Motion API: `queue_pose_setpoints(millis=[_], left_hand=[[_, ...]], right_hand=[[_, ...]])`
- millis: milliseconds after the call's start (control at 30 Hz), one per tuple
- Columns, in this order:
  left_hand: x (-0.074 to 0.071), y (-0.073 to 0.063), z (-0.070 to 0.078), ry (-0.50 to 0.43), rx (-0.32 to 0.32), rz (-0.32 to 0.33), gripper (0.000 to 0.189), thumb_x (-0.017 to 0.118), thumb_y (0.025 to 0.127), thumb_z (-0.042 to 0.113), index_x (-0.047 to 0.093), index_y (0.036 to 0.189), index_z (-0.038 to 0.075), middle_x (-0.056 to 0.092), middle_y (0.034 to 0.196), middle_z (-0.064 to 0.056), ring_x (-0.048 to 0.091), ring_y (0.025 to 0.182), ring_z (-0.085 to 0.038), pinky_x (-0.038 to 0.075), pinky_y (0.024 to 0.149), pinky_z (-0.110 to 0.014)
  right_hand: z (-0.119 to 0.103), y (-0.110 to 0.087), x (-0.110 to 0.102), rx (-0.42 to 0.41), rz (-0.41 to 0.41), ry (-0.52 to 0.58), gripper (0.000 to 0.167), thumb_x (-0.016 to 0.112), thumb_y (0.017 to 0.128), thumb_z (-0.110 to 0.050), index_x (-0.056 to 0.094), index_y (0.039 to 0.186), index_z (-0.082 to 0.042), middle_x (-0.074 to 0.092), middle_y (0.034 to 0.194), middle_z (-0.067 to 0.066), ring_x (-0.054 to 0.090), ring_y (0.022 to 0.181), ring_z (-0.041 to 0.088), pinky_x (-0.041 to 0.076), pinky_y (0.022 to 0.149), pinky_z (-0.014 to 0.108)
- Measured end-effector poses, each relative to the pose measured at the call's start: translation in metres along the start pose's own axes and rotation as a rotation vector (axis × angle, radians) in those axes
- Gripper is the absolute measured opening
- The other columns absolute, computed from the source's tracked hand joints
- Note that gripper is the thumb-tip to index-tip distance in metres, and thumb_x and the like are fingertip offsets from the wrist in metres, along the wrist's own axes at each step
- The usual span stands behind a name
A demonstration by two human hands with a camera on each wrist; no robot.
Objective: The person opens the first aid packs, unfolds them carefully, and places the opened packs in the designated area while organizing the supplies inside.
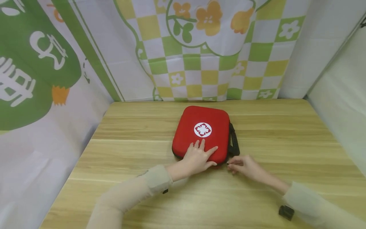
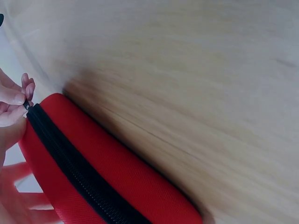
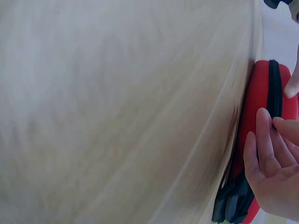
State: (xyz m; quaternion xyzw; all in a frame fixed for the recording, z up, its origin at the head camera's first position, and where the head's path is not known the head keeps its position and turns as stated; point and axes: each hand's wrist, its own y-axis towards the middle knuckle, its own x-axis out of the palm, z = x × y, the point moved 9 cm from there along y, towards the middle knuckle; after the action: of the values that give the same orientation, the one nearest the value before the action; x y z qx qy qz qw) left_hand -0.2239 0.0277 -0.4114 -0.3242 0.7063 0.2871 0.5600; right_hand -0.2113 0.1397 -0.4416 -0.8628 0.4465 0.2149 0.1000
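A red first-aid case [image 1: 186, 127] with a white round emblem lies on the wooden table, its lid down. My left hand [image 1: 197, 159] rests on the lid, fingers spread and straight, with the thumb at the near edge. At the near right corner, my right hand [image 1: 247, 166] pinches a small black zipper pull [image 2: 26, 105] between thumb and forefinger. The black zipper [image 2: 70, 163] runs along the case's side, and its teeth look closed on the stretch seen in the left wrist view. A black carry handle [image 1: 235, 141] sticks out from the right side, beside my right hand.
The wooden table [image 1: 131, 127] extends around the case to a back edge. A checked, flowered cloth [image 1: 206, 70] hangs behind it. White sheeting stands at the left and right. Small black devices [image 1: 286, 212] sit at both wrists.
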Motion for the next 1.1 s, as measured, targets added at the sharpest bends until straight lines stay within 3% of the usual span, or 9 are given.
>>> queue_pose_setpoints(millis=[200, 300, 500, 600, 833, 933, 1100], left_hand=[[-0.002, 0.003, 0.003, 0.021, -0.021, 0.028, 0.055, 0.046, 0.083, 0.056, 0.041, 0.132, 0.031, 0.05, 0.124, -0.017, 0.053, 0.107, -0.032, 0.044, 0.086, -0.041], [-0.003, 0.002, 0.002, 0.005, 0.019, 0.042, 0.053, 0.046, 0.084, 0.055, 0.043, 0.131, 0.032, 0.051, 0.124, -0.015, 0.053, 0.107, -0.03, 0.045, 0.084, -0.038], [0.001, -0.002, -0.017, -0.198, 0.186, -0.008, 0.047, 0.053, 0.084, 0.047, 0.047, 0.128, 0.031, 0.044, 0.132, -0.008, 0.041, 0.117, -0.023, 0.035, 0.095, -0.036], [0.006, -0.004, -0.031, -0.299, 0.235, -0.051, 0.048, 0.055, 0.083, 0.045, 0.048, 0.128, 0.029, 0.038, 0.136, -0.006, 0.034, 0.123, -0.022, 0.028, 0.101, -0.036], [0.021, -0.009, -0.058, -0.396, 0.218, -0.115, 0.055, 0.052, 0.082, 0.05, 0.043, 0.131, 0.028, 0.028, 0.143, -0.004, 0.021, 0.132, -0.023, 0.02, 0.106, -0.04], [0.025, -0.011, -0.063, -0.421, 0.226, -0.117, 0.058, 0.052, 0.082, 0.051, 0.041, 0.133, 0.027, 0.025, 0.144, -0.004, 0.019, 0.133, -0.023, 0.017, 0.107, -0.04], [0.025, -0.017, -0.065, -0.382, 0.247, -0.114, 0.06, 0.053, 0.081, 0.051, 0.04, 0.134, 0.027, 0.026, 0.144, -0.004, 0.02, 0.132, -0.022, 0.02, 0.106, -0.039]], right_hand=[[-0.001, -0.001, 0.004, -0.022, -0.034, -0.015, 0.015, 0.055, 0.083, 0.003, 0.06, 0.094, 0.012, 0.065, 0.084, 0.019, 0.063, 0.066, 0.019, 0.053, 0.06, 0.028], [0.002, -0.001, 0.002, -0.021, -0.041, -0.029, 0.015, 0.055, 0.083, 0.003, 0.059, 0.094, 0.012, 0.065, 0.084, 0.019, 0.063, 0.066, 0.018, 0.053, 0.061, 0.027], [0.002, -0.004, -0.004, -0.085, -0.053, -0.075, 0.01, 0.055, 0.082, 0.006, 0.059, 0.09, 0.011, 0.065, 0.081, 0.018, 0.063, 0.063, 0.016, 0.053, 0.06, 0.028], [0.002, -0.007, -0.01, -0.108, -0.048, -0.1, 0.009, 0.054, 0.084, 0.004, 0.059, 0.09, 0.009, 0.065, 0.079, 0.016, 0.062, 0.063, 0.016, 0.052, 0.058, 0.028], [0.009, -0.016, -0.032, -0.113, -0.023, -0.162, 0.01, 0.053, 0.085, 0.001, 0.06, 0.09, 0.006, 0.064, 0.079, 0.014, 0.061, 0.065, 0.014, 0.051, 0.058, 0.026], [0.009, -0.017, -0.038, -0.112, -0.021, -0.171, 0.01, 0.054, 0.084, 0.001, 0.06, 0.09, 0.006, 0.064, 0.077, 0.013, 0.061, 0.064, 0.014, 0.051, 0.057, 0.026], [0.008, -0.013, -0.043, -0.112, -0.021, -0.17, 0.01, 0.055, 0.083, 0.003, 0.06, 0.089, 0.008, 0.064, 0.076, 0.015, 0.062, 0.063, 0.015, 0.052, 0.056, 0.028]])
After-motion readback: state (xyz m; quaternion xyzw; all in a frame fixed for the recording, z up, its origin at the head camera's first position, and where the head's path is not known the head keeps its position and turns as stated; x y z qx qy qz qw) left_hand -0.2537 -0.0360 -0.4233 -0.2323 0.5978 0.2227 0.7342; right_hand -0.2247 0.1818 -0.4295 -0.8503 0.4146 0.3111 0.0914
